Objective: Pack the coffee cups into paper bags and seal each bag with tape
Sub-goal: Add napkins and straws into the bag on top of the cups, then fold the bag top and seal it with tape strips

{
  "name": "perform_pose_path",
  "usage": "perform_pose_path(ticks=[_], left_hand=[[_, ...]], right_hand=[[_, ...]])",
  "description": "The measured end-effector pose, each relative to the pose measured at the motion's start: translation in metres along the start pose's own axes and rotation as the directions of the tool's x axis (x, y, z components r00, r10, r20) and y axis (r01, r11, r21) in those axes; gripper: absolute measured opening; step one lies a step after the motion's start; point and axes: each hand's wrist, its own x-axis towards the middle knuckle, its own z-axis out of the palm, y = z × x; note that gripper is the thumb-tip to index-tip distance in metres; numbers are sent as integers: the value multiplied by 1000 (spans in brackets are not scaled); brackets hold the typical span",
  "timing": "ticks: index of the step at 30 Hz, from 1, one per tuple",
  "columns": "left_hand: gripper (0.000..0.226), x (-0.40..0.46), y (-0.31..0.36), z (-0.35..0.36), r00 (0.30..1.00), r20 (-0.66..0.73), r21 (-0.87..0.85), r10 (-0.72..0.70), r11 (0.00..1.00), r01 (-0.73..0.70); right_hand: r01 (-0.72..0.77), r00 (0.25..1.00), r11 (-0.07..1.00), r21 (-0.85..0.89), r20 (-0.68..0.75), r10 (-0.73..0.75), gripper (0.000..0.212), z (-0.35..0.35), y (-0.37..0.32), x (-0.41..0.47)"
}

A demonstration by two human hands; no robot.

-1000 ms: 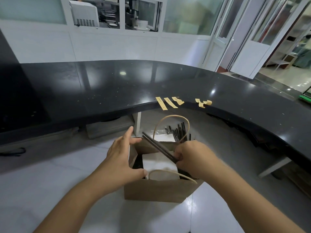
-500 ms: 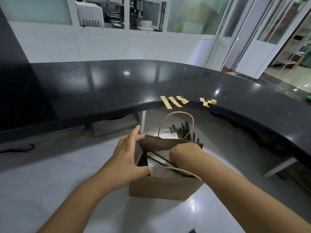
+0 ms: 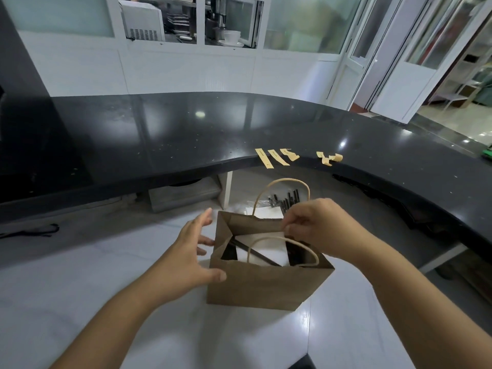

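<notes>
Pinching paper bag (image 3: 255, 286) rim, right hand (image 3: 319, 225).

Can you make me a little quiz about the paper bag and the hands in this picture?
1. True or false: the brown paper bag is taped shut.
2. Where do the tape strips wait? A) in the bag B) on the black counter's edge C) on the floor
3. Fill in: the black straw lies across something ____ inside the bag.

The left hand spreads open beside the bag; the right hand curls at its far rim.

Key: 1 false; 2 B; 3 white
</notes>
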Motion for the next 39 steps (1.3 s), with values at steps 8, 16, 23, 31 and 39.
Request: perform_pose_path(ticks=[8, 16, 23, 31, 39], left_hand=[[119, 4, -3, 8, 999, 45, -115, -15, 993, 21], [96, 10, 5, 7, 999, -1, -78, 38, 996, -38], [50, 10, 0, 10, 994, -71, -2, 79, 997, -80], [35, 16, -6, 23, 994, -93, -141, 60, 987, -72], [27, 19, -7, 28, 990, -142, -189, 25, 981, -51]], right_hand=[[126, 985, 880, 458, 50, -167, 102, 23, 15, -23], [58, 960, 862, 503, 209, -187, 114, 17, 23, -23], [-57, 998, 892, 448, -11, 69, 52, 29, 20, -19], [3, 978, 912, 410, -194, 84, 23, 42, 22, -19], [135, 916, 834, 535, -389, 101, 15, 25, 29, -22]])
